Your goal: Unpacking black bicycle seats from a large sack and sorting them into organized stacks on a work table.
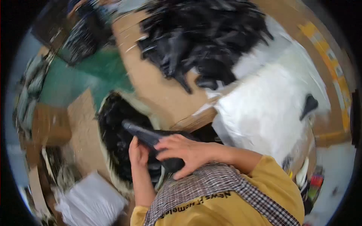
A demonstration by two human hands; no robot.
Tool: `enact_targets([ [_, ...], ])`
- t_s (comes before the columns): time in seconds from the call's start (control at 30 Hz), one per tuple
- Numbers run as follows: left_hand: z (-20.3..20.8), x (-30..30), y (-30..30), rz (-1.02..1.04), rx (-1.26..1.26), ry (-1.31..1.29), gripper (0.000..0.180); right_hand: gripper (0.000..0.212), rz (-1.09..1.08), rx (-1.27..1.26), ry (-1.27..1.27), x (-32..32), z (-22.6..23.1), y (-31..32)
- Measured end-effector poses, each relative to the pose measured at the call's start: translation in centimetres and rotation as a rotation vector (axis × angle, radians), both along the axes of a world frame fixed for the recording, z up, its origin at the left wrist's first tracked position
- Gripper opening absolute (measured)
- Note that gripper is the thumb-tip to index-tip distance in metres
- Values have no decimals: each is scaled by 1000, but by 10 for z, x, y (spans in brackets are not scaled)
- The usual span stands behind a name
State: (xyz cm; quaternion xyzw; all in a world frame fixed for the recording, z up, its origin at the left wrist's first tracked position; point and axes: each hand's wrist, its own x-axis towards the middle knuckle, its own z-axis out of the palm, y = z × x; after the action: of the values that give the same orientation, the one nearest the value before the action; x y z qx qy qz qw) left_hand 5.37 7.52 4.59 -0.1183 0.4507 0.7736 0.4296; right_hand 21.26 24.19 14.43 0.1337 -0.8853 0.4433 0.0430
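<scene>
Black piece (140, 131) is clasped by left hand (139, 152) and right hand (183, 150) together, partly over the sack (137, 102), seemingly mid-handling; a dark heap (203, 41) covers part of the table (154, 98), finished or waiting, I cannot tell

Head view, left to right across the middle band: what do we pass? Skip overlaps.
Brown cardboard box → flat cardboard sheet → left hand → right hand → white sheeting → yellow-and-white strip.
</scene>
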Motion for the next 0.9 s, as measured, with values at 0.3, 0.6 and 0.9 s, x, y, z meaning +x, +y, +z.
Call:
enact_targets([
  [0.3,98,150,248,-655,136,261,29,71,-878,-437,-133,152,-36,153],
  [0.6,-14,178,306,-599,-326,273,14,47,-1452,-543,194,432,-38,445],
  [0.9,-61,162,230,-457,-768,297,18,87,-2031,220,-28,569,-170,690],
])
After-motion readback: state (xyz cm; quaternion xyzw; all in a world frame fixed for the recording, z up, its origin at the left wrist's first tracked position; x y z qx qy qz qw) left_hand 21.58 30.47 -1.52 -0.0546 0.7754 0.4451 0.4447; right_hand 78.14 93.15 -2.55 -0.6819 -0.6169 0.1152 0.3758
